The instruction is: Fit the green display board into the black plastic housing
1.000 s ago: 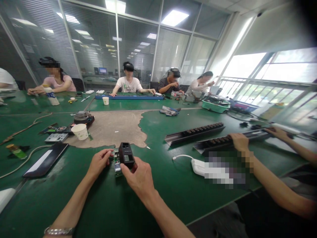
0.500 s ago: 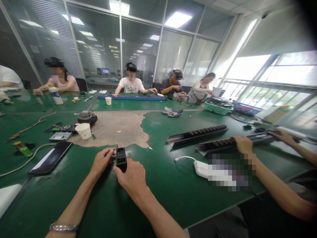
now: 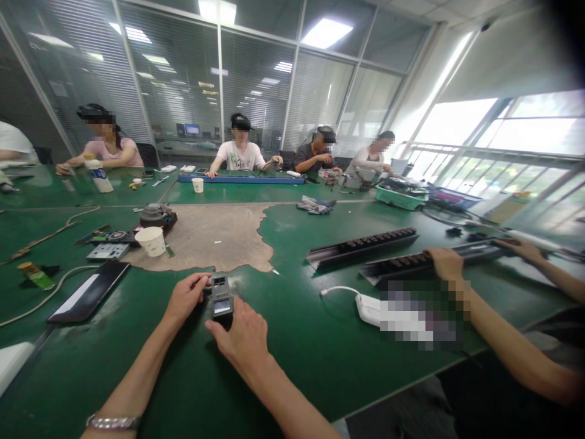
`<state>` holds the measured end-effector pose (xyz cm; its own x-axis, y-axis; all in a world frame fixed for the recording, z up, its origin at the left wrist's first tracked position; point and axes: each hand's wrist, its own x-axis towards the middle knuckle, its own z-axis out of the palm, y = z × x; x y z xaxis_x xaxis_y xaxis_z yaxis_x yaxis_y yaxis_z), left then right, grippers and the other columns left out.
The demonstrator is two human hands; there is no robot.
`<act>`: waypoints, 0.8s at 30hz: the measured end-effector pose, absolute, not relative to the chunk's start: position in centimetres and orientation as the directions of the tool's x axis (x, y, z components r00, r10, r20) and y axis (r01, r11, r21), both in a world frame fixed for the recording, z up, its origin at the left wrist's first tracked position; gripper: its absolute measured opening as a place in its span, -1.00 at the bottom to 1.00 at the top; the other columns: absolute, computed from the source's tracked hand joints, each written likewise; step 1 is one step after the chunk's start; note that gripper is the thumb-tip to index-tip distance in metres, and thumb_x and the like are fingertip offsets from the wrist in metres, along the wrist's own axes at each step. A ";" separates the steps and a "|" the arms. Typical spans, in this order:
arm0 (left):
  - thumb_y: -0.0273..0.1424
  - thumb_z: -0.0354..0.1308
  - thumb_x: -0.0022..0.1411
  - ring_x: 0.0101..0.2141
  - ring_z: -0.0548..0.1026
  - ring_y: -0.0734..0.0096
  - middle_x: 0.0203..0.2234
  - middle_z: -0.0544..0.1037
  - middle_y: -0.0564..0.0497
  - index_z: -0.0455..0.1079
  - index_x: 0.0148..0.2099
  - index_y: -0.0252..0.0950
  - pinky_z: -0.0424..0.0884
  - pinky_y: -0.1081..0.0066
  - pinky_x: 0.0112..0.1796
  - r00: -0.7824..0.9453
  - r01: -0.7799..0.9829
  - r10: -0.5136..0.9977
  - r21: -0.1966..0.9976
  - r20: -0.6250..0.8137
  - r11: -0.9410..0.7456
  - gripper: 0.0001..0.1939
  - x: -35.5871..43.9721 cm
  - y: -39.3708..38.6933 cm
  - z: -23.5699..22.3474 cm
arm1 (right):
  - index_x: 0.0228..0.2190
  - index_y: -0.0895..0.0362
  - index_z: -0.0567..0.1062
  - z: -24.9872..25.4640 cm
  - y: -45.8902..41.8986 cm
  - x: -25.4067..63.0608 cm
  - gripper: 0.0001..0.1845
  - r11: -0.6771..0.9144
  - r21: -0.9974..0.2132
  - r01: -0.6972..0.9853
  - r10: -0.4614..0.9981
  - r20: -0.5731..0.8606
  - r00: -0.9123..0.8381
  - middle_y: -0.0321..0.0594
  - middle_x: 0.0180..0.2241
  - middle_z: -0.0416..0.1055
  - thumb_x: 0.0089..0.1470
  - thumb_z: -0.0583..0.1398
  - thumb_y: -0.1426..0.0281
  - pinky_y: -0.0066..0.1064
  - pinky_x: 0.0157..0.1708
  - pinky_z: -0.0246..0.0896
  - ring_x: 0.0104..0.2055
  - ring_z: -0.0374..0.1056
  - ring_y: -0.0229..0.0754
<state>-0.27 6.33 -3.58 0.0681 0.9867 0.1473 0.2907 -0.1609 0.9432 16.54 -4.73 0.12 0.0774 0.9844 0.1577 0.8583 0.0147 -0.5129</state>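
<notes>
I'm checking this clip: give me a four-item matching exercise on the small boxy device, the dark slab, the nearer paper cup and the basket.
1. small boxy device
2. dark slab
3. nearer paper cup
4. basket

A. light green, heaped with things
B. whitish, open end up
C. between the left hand and right hand
D. lying flat, left of the left hand

Pairs: 1-C, 2-D, 3-B, 4-A

Green tabletop (image 3: 329, 353), brown patch (image 3: 219, 225) left of centre. On the table: dark flat slab (image 3: 91, 292), near left. I count 2 paper cups (image 3: 150, 242), left and far left; 2 dark rails (image 3: 365, 246), right; blue bar (image 3: 242, 179), far.
</notes>
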 end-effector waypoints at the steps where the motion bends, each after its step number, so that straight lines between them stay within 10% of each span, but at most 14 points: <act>1: -0.06 0.09 0.21 -0.63 0.33 0.51 -0.43 0.55 0.00 0.48 -0.03 -0.32 0.22 0.53 -0.61 0.067 0.294 0.987 0.942 0.147 -0.160 -0.53 -0.3 6.3 -3.5 | -0.12 0.15 0.41 0.0 -4.7 16.5 -0.43 0.015 -0.521 0.854 0.984 0.160 0.080 -0.02 -0.22 0.50 0.01 0.23 -0.03 -0.25 -0.21 0.25 -0.18 0.45 0.06; 24: -0.04 0.08 0.20 -0.63 0.32 0.52 -0.37 0.57 -0.05 0.46 -0.02 -0.32 0.18 0.54 -0.64 0.072 0.301 0.988 0.942 0.135 -0.150 -0.50 -0.2 6.4 -3.6 | -0.18 0.09 0.45 1.9 -3.4 21.7 -0.69 0.111 -0.578 0.808 0.942 0.321 0.100 -0.18 -0.26 0.50 0.13 0.17 0.15 -0.40 -0.27 0.21 -0.23 0.43 -0.11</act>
